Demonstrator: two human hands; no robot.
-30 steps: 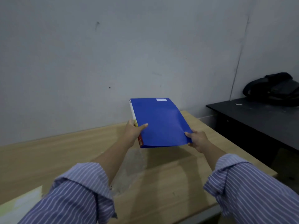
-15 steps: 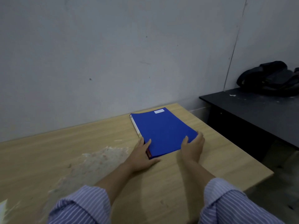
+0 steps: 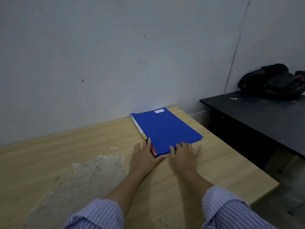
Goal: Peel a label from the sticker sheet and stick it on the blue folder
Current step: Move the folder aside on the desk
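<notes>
one head-worn view, looking forward and down from near above the tabletop point(image 3: 82, 162), facing a grey wall point(image 3: 99, 55), forearms entering from below.

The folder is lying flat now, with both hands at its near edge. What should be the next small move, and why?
Probably draw both hands back. The blue folder lies flat on the wooden table with a white label at its far end, and the left hand and right hand are open, gripping nothing.
</notes>
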